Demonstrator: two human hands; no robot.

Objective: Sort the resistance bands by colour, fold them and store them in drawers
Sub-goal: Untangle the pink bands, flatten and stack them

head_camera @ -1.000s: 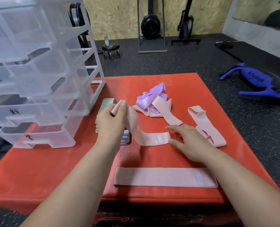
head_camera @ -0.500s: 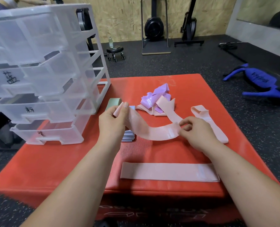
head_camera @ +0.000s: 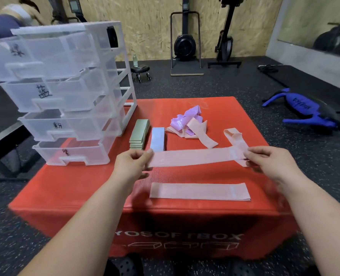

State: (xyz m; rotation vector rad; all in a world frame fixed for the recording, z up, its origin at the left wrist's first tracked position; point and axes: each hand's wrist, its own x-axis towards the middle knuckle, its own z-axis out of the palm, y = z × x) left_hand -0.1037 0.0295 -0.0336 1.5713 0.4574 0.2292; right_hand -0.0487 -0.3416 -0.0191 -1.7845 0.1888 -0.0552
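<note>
We count one red box (head_camera: 69, 194) on the gym floor, with everything else resting on it. At its left rear stands one clear drawer unit (head_camera: 113, 80) with four drawers, each with a handwritten label. Two hands are at work: the left hand (head_camera: 132, 165) and the right hand (head_camera: 272, 162) each have their fingers (head_camera: 140, 156) pinched on one end of a single held pink band (head_camera: 195, 157), pulled flat just above the box. A second pink band (head_camera: 200, 191) lies flat near the front edge. A third pink band (head_camera: 235, 137) lies loose behind the right hand. One tangle of purple and pink bands (head_camera: 186, 122) sits further back; we cannot count what is in it. Beside the drawer unit lie two folded stacks, one green stack (head_camera: 139, 134) and one blue stack (head_camera: 157, 139), side by side.
</note>
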